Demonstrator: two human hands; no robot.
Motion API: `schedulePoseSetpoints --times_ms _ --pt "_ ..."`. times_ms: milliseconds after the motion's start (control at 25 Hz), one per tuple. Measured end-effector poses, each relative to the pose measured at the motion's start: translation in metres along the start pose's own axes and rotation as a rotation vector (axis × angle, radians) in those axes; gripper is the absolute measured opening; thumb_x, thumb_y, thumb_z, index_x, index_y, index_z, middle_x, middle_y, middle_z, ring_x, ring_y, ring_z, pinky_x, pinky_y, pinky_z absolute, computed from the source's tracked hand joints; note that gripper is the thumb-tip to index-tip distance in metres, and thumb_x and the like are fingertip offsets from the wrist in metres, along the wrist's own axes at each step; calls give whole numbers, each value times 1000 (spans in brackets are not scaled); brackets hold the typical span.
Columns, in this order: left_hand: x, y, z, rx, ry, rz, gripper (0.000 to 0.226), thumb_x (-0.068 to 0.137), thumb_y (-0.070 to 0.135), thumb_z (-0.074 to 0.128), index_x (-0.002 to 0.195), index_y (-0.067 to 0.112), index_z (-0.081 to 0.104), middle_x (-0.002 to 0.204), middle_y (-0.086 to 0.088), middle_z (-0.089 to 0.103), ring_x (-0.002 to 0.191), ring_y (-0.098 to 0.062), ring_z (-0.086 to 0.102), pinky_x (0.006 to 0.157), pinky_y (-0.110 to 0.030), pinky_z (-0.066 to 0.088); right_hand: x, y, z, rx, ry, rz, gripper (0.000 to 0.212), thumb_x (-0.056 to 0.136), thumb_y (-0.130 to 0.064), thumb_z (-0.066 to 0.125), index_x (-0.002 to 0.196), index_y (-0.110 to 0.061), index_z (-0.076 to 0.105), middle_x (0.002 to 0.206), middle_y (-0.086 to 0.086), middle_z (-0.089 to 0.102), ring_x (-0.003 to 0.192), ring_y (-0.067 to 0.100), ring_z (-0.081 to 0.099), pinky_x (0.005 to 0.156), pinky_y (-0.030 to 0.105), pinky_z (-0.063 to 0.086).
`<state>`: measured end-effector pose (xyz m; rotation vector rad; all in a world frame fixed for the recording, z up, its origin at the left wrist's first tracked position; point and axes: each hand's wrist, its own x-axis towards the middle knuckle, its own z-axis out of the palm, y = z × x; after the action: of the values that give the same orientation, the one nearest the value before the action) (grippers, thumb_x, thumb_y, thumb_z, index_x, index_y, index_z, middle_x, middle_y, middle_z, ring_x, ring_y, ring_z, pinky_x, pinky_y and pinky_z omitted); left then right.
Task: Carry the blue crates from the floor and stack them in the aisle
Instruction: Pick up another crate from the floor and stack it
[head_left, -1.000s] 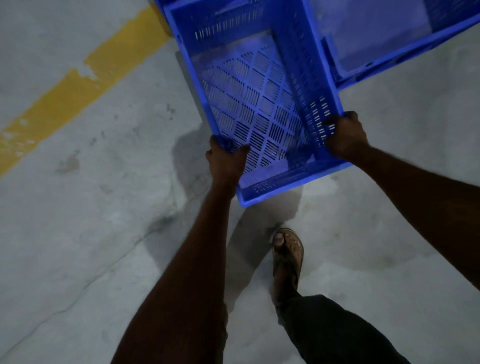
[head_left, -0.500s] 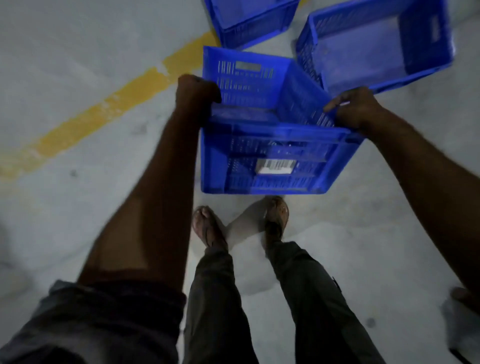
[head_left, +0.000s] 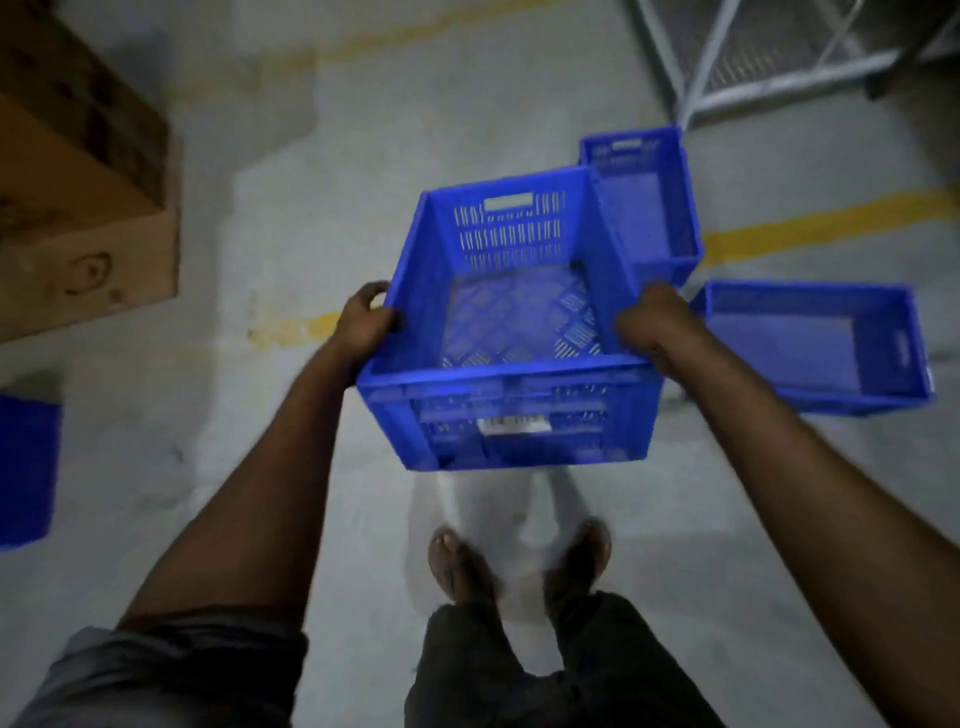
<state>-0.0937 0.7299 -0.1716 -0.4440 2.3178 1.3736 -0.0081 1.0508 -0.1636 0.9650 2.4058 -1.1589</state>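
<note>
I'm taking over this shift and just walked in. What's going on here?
A person holds an empty blue crate up off the floor, the left hand and right hand gripping its side rims. Two others lie on the floor to its right: a far crate and a near crate, by a yellow line. A cardboard box stands at the left.
</note>
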Motion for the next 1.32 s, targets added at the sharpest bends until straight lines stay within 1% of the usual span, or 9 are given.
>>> schedulePoseSetpoints --times_ms 200,360,520,640,720,840,1000,1200,1320 --pt "-72 -104 -87 60 90 -223 58 62 9 64 119 1 55 79 -18 62 56 -26 61 51 -27 54 -131 -112 80 -93 15 -194 47 91 -24 62 133 -4 54 140 17 52 126 36 57 99 43 50" --pt "-131 -183 -150 52 253 -292 76 48 22 59 122 4 53 105 -24 68 90 -36 69 78 -43 60 -198 -146 132 -191 -52 -343 43 93 -24 61 132 -7 57 138 16 55 124 35 59 99 42 50" --pt "-233 -188 -230 -151 387 -194 80 48 16 56 128 7 51 85 -12 62 68 -25 58 52 -24 49 -228 -150 174 -388 -134 -516 36 90 -16 60 122 0 59 130 25 60 117 40 61 91 39 50" --pt "-278 -212 -278 -219 529 -183 77 53 23 59 129 10 48 113 -20 62 98 -34 65 82 -38 57 -256 -140 230 -555 -166 -607 34 89 -16 62 118 1 58 128 28 60 114 41 61 87 37 49" --pt "-307 -223 -305 -199 608 -240 71 72 23 61 140 13 41 133 -25 49 118 -42 57 102 -42 50 -284 -141 272 -595 -176 -627 35 90 -16 62 120 1 58 130 28 59 117 41 60 87 37 48" --pt "-342 -242 -345 -98 745 -275 56 88 19 57 140 13 40 138 -27 40 124 -46 51 108 -43 44 -329 -151 331 -581 -229 -638 35 88 -12 61 120 2 56 127 27 60 115 41 60 83 35 45" --pt "-374 -283 -409 -49 763 -357 70 93 16 56 154 20 23 148 -27 29 136 -43 40 111 -44 38 -379 -188 400 -536 -296 -678 25 83 -7 63 105 3 58 115 27 63 102 41 63 76 36 48" --pt "-384 -349 -529 -39 683 -378 54 76 12 56 130 18 59 136 -23 55 124 -36 56 106 -38 48 -439 -282 488 -334 -428 -606 20 77 8 58 95 16 61 81 27 63 68 32 63 62 40 50" --pt "-372 -381 -589 -87 758 -328 41 83 -5 53 120 7 69 118 -23 68 108 -35 66 86 -35 54 -465 -328 546 -275 -487 -629 16 83 12 49 96 14 59 85 26 60 66 29 58 63 41 47"
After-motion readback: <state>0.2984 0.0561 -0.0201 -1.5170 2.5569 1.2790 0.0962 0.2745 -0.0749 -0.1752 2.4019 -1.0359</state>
